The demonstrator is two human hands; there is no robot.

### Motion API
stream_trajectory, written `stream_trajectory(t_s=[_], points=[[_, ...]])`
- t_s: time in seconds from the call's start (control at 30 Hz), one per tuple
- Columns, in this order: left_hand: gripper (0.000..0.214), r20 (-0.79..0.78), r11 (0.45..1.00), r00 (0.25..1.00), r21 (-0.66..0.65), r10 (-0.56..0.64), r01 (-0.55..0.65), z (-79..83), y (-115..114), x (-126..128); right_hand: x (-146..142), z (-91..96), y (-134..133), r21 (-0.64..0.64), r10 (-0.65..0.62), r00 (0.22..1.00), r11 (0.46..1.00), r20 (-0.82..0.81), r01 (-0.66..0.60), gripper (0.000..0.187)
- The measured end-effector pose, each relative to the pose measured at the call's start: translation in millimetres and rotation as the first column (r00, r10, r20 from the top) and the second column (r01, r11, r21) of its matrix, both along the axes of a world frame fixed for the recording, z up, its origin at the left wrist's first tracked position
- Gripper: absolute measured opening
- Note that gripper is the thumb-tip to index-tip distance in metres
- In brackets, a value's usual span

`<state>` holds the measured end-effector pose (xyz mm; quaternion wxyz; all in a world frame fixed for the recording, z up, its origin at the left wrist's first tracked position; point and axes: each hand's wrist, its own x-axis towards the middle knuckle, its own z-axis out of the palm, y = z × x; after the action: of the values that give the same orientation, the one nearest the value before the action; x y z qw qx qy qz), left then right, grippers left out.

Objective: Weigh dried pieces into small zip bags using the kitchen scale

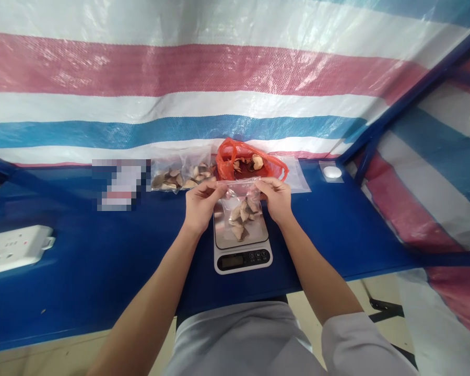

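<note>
Between both hands is a clear zip bag with several brownish dried slices inside. My left hand pinches the bag's upper left corner, and my right hand grips the upper right corner. The bag is over the steel plate of a white kitchen scale; I cannot tell whether it rests its weight there. The scale's small display looks dark. Just behind the hands stands an open red plastic bag with more pale dried pieces in it.
Two filled clear bags, one with brown slices, lie left of the red bag. A flat clear bag lies right of it. A white round object sits farther right. A white power strip is at the left. Striped sheeting hangs behind the blue table.
</note>
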<state>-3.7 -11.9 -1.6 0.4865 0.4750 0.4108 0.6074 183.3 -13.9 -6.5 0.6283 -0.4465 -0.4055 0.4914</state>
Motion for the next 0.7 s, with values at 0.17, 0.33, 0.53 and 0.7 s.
stream_trajectory(t_s=[0.17, 0.33, 0.53, 0.7], points=[[0.027, 0.021, 1.000, 1.000, 0.020, 0.017, -0.017, -2.7, 2, 0, 2, 1.0, 1, -0.009, -0.003, 1.000, 1.000, 0.000, 0.003, 0.033], [0.030, 0.027, 1.000, 0.999, 0.005, 0.019, -0.020, -2.6, 4, -1, 5, 6.7, 1, -0.045, 0.054, 0.997, 0.998, 0.054, -0.051, 0.040], [0.026, 0.023, 0.999, 0.999, 0.000, -0.046, 0.046, 0.2, 2, 0, 9, 8.6, 3, -0.071, 0.153, 0.983, 0.987, 0.099, -0.146, 0.040], [0.027, 0.069, 0.998, 0.997, -0.057, -0.031, 0.035, -0.7, 3, -1, 14, 12.0, 14, -0.083, 0.272, 0.952, 0.961, 0.139, -0.262, 0.035]])
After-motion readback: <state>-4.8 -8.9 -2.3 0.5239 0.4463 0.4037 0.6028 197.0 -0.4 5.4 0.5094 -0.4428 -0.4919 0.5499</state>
